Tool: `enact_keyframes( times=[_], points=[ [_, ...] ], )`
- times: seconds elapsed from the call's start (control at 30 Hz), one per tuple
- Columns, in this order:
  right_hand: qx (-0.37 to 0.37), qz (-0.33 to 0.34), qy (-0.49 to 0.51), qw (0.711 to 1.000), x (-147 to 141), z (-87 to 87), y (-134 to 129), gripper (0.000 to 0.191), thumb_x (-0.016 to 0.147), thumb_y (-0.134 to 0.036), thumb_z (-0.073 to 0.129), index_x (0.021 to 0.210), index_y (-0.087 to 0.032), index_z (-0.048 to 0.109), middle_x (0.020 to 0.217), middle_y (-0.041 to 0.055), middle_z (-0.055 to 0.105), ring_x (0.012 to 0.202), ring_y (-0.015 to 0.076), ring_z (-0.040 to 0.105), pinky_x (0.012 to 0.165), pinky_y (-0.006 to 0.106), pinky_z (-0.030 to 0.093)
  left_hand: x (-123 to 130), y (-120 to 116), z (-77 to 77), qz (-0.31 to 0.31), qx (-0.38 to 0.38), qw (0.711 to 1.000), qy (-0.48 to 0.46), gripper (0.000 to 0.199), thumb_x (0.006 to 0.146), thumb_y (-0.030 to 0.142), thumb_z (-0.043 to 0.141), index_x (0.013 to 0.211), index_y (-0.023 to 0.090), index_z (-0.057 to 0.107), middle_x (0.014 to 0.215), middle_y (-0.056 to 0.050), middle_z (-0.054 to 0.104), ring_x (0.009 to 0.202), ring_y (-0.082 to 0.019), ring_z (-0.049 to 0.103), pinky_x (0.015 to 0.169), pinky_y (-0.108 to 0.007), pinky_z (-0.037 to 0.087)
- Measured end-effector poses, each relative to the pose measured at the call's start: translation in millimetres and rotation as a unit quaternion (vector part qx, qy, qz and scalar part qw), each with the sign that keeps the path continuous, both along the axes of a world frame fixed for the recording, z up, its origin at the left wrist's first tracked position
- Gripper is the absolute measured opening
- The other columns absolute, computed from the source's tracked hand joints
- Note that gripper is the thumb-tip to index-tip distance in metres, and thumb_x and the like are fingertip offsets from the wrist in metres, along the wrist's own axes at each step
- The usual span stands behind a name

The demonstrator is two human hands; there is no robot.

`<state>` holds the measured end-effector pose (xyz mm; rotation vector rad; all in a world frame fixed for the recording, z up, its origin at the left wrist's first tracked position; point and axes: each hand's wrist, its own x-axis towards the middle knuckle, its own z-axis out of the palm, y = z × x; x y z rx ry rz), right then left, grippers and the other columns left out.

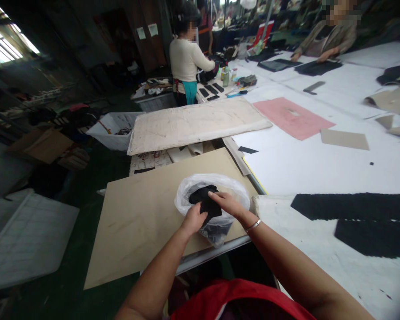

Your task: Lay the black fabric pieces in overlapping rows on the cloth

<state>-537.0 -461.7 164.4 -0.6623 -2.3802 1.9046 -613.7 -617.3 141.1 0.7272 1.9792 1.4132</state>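
A clear plastic bag (216,233) stands with its mouth open on a tan board, with dark pieces inside. Over its mouth, a black fabric piece (211,211) is between my two hands. My left hand (194,218) is closed on the piece's lower left edge, thumb on top. My right hand (225,202) pinches the upper right part of the black cloth, its wrist wearing a silver bracelet. The fingers under the cloth are hidden.
The tan board (136,222) lies beneath the bag. Black fabric strips (353,206) lie on the white table (296,171) at right, near a pink sheet (293,118). White bins (26,235) stand at left. Two people work at the far tables.
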Motion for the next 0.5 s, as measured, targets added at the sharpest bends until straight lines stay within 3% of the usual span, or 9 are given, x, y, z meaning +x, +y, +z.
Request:
enact_keyframes(
  times=[0.1, 0.2, 0.37, 0.43, 0.5],
  points=[
    [-0.022, 0.003, -0.019, 1.0, -6.2, 6.3, 6.3, 0.024, 0.065, -0.038, 0.062, 0.057, -0.017, 0.056, 0.05, -0.0043, 0.046, 0.048, 0.0078, 0.037, 0.046, 0.022, 0.028, 2.4, -0.4, 3.9, -0.026, -0.008, 1.0, 0.005, 0.036, 0.064, 0.014, 0.062, 0.1, 0.016, 0.063, 0.09, -0.007, 0.067, 0.085, -0.022, 0.059, 0.084, -0.037, 0.042],
    [-0.124, -0.045, -0.015, 0.991, -5.5, 8.4, 14.9, 0.017, 0.061, -0.031, 0.064, 0.06, -0.017, 0.055, 0.047, -0.0063, 0.043, 0.044, 0.0064, 0.037, 0.045, 0.021, 0.029, 4.5, -0.8, 6.9, -0.034, -0.008, 0.998, -0.052, 0.035, 0.063, 0.015, 0.063, 0.098, 0.014, 0.064, 0.088, -0.006, 0.067, 0.084, -0.022, 0.059, 0.083, -0.036, 0.044],
    [-0.322, -0.167, 0.035, 0.931, 11.4, 7.4, 33.5, 0.022, 0.061, -0.032, 0.07, 0.07, -0.018, 0.055, 0.059, -0.0043, 0.054, 0.053, 0.0071, 0.048, 0.054, 0.02, 0.042, 10.8, -2.2, 12.2, 0.031, 0.027, 0.964, -0.261, 0.038, 0.057, 0.019, 0.07, 0.094, 0.009, 0.063, 0.079, -0.006, 0.068, 0.075, -0.022, 0.062, 0.079, -0.038, 0.046],
    [-0.356, -0.188, 0.04, 0.914, 20.5, 7.2, 38.1, 0.022, 0.062, -0.032, 0.07, 0.071, -0.019, 0.056, 0.059, -0.0039, 0.056, 0.051, 0.0071, 0.048, 0.053, 0.02, 0.043, 14.5, -3.4, 13.8, 0.053, 0.058, 0.947, -0.312, 0.041, 0.055, 0.02, 0.072, 0.093, 0.008, 0.063, 0.078, -0.008, 0.068, 0.075, -0.023, 0.063, 0.079, -0.039, 0.046],
    [-0.342, -0.179, 0.044, 0.921, 29.1, 8.0, 39.3, 0.022, 0.063, -0.035, 0.068, 0.07, -0.019, 0.055, 0.057, -0.003, 0.057, 0.048, 0.008, 0.048, 0.049, 0.021, 0.041, 17.7, -4.6, 14.9, 0.066, 0.084, 0.938, -0.329, 0.043, 0.054, 0.021, 0.074, 0.093, 0.008, 0.063, 0.08, -0.009, 0.069, 0.077, -0.023, 0.063, 0.08, -0.04, 0.046]
  ],
)
